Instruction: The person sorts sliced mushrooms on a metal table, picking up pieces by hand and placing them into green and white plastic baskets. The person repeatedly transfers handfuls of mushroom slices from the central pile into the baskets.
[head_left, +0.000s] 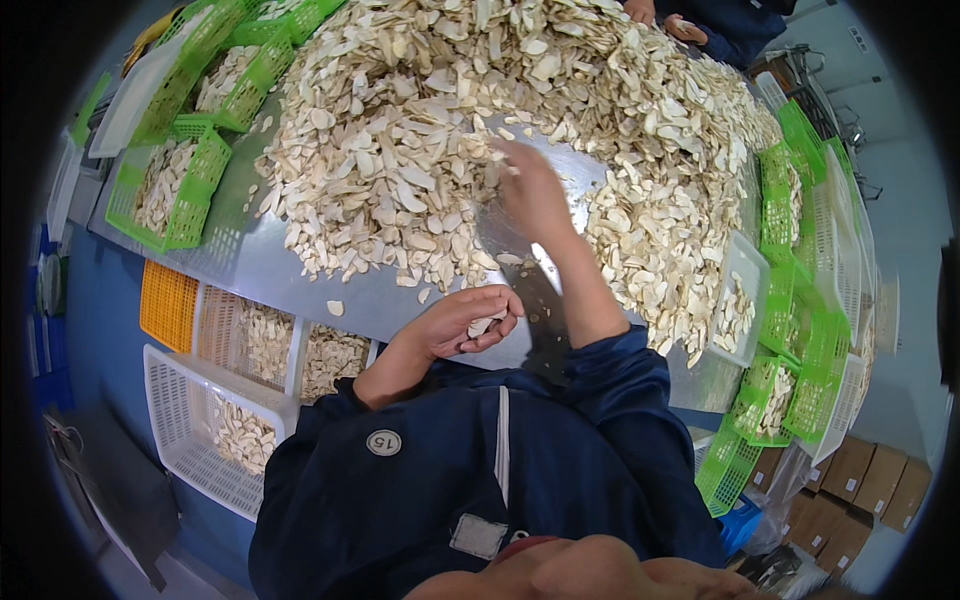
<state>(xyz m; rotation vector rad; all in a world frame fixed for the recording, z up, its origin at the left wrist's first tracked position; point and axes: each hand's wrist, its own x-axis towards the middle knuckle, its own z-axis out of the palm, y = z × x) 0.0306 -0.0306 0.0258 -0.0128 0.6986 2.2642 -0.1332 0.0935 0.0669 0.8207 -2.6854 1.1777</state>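
Note:
My left hand (457, 319) is curled, palm up, around a few pale dried slices (486, 324) close to my body, above the near edge of the metal table (247, 259). My right hand (531, 191) reaches forward, blurred, with its fingertips at the inner edge of a large heap of dried slices (390, 180). Whether those fingers grip a slice is hidden by the blur. A second heap of slices (652, 240) lies to the right of my right forearm, with a strip of bare metal between the two.
Green plastic baskets (196, 191) holding slices line the table's left side; more green baskets (814, 390) stand at the right. A white tray (739, 281) sits by the right heap. White crates (214, 394) are below at left. Another person's hands (686, 30) are across the table.

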